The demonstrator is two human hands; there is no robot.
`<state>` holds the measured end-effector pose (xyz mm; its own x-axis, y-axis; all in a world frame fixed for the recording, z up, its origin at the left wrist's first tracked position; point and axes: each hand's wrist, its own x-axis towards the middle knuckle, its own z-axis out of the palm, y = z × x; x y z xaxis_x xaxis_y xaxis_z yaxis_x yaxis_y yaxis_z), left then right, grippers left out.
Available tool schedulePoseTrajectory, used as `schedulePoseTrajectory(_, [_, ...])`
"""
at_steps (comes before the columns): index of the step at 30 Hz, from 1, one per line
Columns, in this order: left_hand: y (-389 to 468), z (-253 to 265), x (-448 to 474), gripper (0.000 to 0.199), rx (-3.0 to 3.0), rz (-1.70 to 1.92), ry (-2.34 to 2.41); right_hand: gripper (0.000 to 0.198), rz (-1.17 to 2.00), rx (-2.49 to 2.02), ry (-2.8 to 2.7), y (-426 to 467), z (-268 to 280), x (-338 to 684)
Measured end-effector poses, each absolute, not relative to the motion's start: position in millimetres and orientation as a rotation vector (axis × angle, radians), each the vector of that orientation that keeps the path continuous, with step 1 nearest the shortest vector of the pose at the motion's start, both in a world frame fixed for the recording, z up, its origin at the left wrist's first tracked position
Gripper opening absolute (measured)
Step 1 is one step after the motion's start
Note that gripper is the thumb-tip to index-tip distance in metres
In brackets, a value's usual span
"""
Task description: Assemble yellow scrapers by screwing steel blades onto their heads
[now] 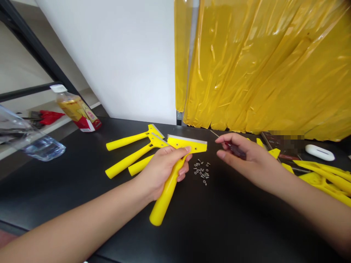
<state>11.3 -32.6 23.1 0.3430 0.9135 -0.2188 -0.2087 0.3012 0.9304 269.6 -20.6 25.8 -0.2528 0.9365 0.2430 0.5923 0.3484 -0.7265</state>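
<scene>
A yellow scraper point(168, 186) with a metal blade edge is in my left hand point(166, 166), the fingers wrapped round its neck and the thumb on its head. My right hand point(246, 155) is closed on a screwdriver point(236, 150) with a dark handle; its thin shaft points up and left, apart from the scraper. Small loose screws and nuts point(202, 171) lie in a pile on the black table point(208, 223), just right of the held scraper. More yellow scrapers point(131, 159) lie to the left, one partly hidden behind my left hand.
At the left stand a drink bottle point(78, 109) and a clear water bottle point(41, 146). Yellow plastic parts point(323, 177) are heaped at the right, near a white case point(319, 152). Behind the table are a white panel point(131, 62) and yellow plastic sheeting point(260, 69).
</scene>
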Motion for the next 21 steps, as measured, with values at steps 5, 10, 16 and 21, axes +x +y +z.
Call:
schedulePoseTrajectory(5, [-32.8, 22.8, 10.0, 0.031, 0.959, 0.895, 0.895, 0.034, -0.194, -1.281, -2.068, -3.1, 55.3, 305.6])
schedulePoseTrajectory(10, [-33.5, 23.7, 10.6, 0.032, 0.946, 0.896, 0.894, 0.045, -0.426, -2.095, -1.808, 23.0, 78.6, 364.9])
schedulePoseTrajectory(16, [-34.4, 24.8, 11.1, 0.033, 0.944, 0.887, 0.905, 0.083, -0.291, -2.492, -1.739, 60.2, 53.3, 428.9])
schedulePoseTrajectory(21, [-36.3, 23.7, 11.0, 0.034, 0.939, 0.874, 0.91, 0.102, -0.115, -2.572, -1.805, 82.9, 12.7, 462.4])
